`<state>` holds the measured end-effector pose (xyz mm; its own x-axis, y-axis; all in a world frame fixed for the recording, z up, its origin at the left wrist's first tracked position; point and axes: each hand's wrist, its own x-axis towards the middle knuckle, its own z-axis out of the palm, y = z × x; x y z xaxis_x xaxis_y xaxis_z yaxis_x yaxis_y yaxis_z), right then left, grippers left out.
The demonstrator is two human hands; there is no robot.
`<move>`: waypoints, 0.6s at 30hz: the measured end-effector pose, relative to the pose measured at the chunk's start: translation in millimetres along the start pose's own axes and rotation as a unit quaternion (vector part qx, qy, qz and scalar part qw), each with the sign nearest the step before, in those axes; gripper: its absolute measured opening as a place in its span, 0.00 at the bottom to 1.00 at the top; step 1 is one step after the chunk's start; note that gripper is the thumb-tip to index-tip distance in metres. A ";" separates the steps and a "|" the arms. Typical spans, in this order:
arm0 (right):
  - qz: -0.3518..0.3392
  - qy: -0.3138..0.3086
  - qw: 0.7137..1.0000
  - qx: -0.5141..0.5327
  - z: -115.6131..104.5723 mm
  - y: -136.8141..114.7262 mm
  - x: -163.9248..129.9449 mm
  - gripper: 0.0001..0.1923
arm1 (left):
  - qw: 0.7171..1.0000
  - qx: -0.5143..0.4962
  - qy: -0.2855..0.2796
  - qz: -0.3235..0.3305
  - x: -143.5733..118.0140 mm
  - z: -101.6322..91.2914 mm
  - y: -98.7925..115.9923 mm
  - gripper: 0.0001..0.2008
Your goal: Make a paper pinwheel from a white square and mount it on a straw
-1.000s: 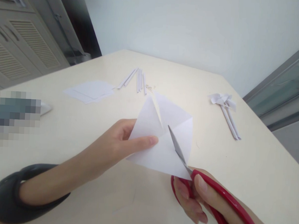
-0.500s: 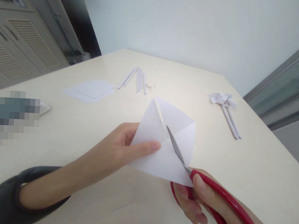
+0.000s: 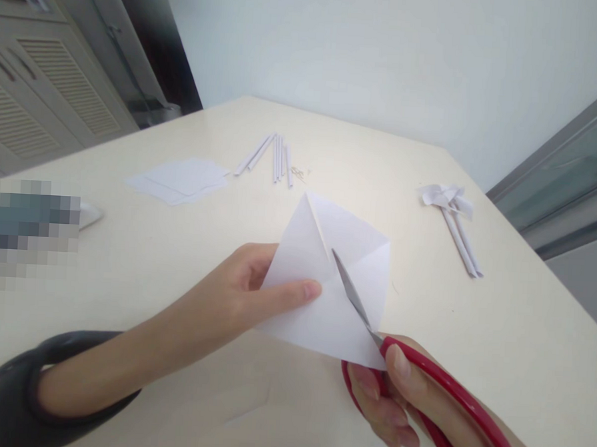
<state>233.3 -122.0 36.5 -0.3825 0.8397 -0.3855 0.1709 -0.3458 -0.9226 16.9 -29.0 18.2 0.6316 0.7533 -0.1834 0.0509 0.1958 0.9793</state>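
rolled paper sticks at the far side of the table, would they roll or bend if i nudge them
The rolled paper sticks look thin, round and hollow, so a sideways nudge would probably roll them across the smooth table. Being only paper, they are likely very light and may crease under a firm pinch.

Scissors (image 3: 434, 404) red handles, grey blade; paper square (image 3: 332, 285) white; table (image 3: 498, 314) cream; wristband (image 3: 14, 395) black.

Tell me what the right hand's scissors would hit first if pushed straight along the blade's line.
Probably more of the white paper square: the scissors in the right hand point toward its centre, near the slit from the far corner.
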 end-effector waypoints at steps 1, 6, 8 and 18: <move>-0.011 -0.002 1.000 0.018 0.8 4.8 2.8 0.24 | 1.000 0.001 -0.001 -0.002 0.1 -0.6 -0.5 0.07; -0.050 -0.030 0.994 0.090 3.9 24.0 14.4 0.25 | 1.000 -0.001 0.002 -0.001 -0.2 -3.3 -3.3 0.08; -0.050 -0.031 0.994 0.088 3.6 25.9 14.5 0.25 | 1.000 -0.002 0.006 -0.002 -0.6 -3.5 -3.5 0.08; -0.045 -0.012 0.998 0.044 1.7 21.8 7.1 0.26 | 1.000 0.003 0.006 -0.012 -1.3 -3.5 -2.7 0.08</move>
<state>232.7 -124.3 13.6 -0.4137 0.8592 -0.3010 0.0551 -0.3064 -0.9503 13.2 -28.3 15.5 0.6201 0.7564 -0.2080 0.0714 0.2097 0.9752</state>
